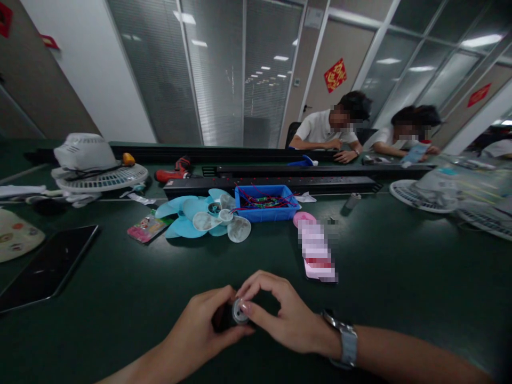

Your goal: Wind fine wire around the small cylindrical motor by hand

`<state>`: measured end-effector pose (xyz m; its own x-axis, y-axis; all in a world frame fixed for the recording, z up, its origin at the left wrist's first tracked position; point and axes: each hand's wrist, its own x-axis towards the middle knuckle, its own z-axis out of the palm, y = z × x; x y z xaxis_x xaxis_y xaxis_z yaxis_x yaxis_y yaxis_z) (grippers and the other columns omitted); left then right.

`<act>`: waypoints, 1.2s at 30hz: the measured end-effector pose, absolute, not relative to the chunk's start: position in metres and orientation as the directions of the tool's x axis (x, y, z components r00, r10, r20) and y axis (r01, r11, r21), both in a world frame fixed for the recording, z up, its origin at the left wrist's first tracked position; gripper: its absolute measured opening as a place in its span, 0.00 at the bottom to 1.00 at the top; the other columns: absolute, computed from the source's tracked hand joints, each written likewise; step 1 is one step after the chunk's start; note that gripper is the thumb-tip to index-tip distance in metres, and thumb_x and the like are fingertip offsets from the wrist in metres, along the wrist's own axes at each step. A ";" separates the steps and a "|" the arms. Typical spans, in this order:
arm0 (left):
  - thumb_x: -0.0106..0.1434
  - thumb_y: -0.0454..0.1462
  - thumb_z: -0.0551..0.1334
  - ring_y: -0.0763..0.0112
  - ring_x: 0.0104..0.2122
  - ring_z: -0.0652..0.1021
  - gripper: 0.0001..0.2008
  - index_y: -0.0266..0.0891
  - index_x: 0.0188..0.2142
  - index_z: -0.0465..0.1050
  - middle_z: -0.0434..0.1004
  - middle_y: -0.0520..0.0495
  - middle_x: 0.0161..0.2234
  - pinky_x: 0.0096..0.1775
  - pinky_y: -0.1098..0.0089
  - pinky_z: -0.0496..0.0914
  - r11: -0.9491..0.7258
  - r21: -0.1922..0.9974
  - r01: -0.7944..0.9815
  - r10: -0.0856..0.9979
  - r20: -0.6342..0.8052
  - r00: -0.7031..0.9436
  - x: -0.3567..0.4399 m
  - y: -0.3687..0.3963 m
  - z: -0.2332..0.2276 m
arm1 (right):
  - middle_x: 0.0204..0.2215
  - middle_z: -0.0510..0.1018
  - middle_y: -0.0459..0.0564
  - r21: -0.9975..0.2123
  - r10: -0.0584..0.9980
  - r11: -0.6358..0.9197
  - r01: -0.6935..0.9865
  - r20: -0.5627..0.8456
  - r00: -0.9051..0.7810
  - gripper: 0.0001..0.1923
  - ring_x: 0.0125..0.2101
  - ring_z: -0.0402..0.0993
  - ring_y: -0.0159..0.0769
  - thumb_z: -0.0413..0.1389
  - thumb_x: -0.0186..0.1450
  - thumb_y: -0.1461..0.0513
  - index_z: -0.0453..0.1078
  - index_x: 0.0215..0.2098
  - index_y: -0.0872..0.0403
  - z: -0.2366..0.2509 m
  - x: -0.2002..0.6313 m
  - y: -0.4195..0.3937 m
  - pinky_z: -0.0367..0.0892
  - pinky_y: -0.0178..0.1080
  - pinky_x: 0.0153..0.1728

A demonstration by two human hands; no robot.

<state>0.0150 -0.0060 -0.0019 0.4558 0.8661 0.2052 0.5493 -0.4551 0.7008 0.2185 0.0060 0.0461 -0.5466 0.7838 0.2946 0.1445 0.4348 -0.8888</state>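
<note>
My left hand (204, 325) and my right hand (280, 314) meet over the near edge of the dark green table (120, 298). Between them they grip a small dark cylindrical part with a round silver end, likely a small motor (239, 312). My left hand wraps its dark body. The fingertips of my right hand pinch the silver end. A watch (344, 338) sits on my right wrist. Beyond the hands lie pale blue fan blades (192, 216) and a clear blade (239, 228).
A blue tray of red wires (266, 202) stands mid-table. A pink blurred object (316, 250) lies right of centre, a black tablet (46, 269) at left. White fan grilles (100, 170) (424, 194), a red drill (174, 170) and black rails (280, 184) lie further back. Two people sit opposite.
</note>
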 end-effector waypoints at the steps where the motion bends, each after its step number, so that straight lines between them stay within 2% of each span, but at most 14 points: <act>1: 0.58 0.40 0.70 0.73 0.23 0.69 0.13 0.40 0.30 0.66 0.67 0.57 0.24 0.25 0.76 0.59 -0.460 0.696 0.551 0.865 0.209 0.457 0.015 -0.006 -0.002 | 0.38 0.79 0.50 -0.893 0.788 0.426 0.142 0.290 -0.543 0.01 0.40 0.76 0.34 0.59 0.66 0.65 0.72 0.36 0.56 0.046 0.218 0.006 0.69 0.37 0.44; 6: 0.58 0.42 0.71 0.73 0.23 0.69 0.15 0.40 0.29 0.66 0.67 0.57 0.24 0.25 0.76 0.59 -0.464 0.694 0.551 0.862 0.211 0.460 0.015 -0.007 -0.002 | 0.37 0.79 0.49 -0.913 0.799 0.388 0.127 0.265 -0.539 0.02 0.39 0.77 0.34 0.61 0.64 0.64 0.72 0.35 0.55 0.045 0.217 0.009 0.70 0.38 0.44; 10: 0.58 0.43 0.72 0.73 0.23 0.70 0.15 0.40 0.30 0.68 0.69 0.56 0.25 0.25 0.76 0.60 -0.442 0.713 0.545 0.866 0.181 0.466 0.015 -0.006 -0.001 | 0.35 0.78 0.48 -0.907 0.812 0.380 0.182 0.233 -0.535 0.03 0.38 0.75 0.34 0.62 0.62 0.66 0.74 0.36 0.55 0.045 0.216 0.011 0.70 0.37 0.41; 16: 0.58 0.43 0.71 0.74 0.23 0.69 0.15 0.40 0.30 0.67 0.67 0.58 0.25 0.25 0.76 0.59 -0.450 0.716 0.534 0.863 0.194 0.466 0.015 -0.006 0.000 | 0.39 0.79 0.50 -0.893 0.784 0.410 0.186 0.241 -0.573 0.06 0.40 0.76 0.35 0.61 0.65 0.64 0.79 0.39 0.53 0.046 0.217 0.010 0.71 0.39 0.44; 26: 0.59 0.43 0.71 0.74 0.23 0.69 0.14 0.40 0.31 0.68 0.67 0.58 0.25 0.26 0.76 0.59 -0.472 0.705 0.530 0.859 0.232 0.457 0.014 -0.007 -0.003 | 0.40 0.81 0.49 -0.831 0.760 0.503 0.236 0.296 -0.579 0.10 0.40 0.78 0.35 0.61 0.65 0.64 0.79 0.45 0.49 0.046 0.219 0.009 0.72 0.38 0.43; 30: 0.58 0.43 0.71 0.73 0.24 0.70 0.14 0.40 0.31 0.69 0.68 0.57 0.25 0.26 0.76 0.60 -0.475 0.710 0.520 0.858 0.242 0.454 0.014 -0.006 -0.003 | 0.40 0.82 0.49 -0.823 0.754 0.519 0.228 0.316 -0.575 0.10 0.40 0.79 0.35 0.61 0.64 0.64 0.79 0.44 0.50 0.046 0.219 0.009 0.73 0.37 0.43; 36: 0.58 0.42 0.72 0.73 0.24 0.70 0.14 0.40 0.31 0.69 0.68 0.57 0.25 0.26 0.75 0.60 -0.458 0.712 0.532 0.862 0.211 0.460 0.015 -0.007 -0.001 | 0.38 0.82 0.48 -0.841 0.778 0.503 0.200 0.339 -0.529 0.04 0.39 0.79 0.34 0.64 0.62 0.65 0.77 0.37 0.53 0.041 0.218 0.009 0.73 0.36 0.43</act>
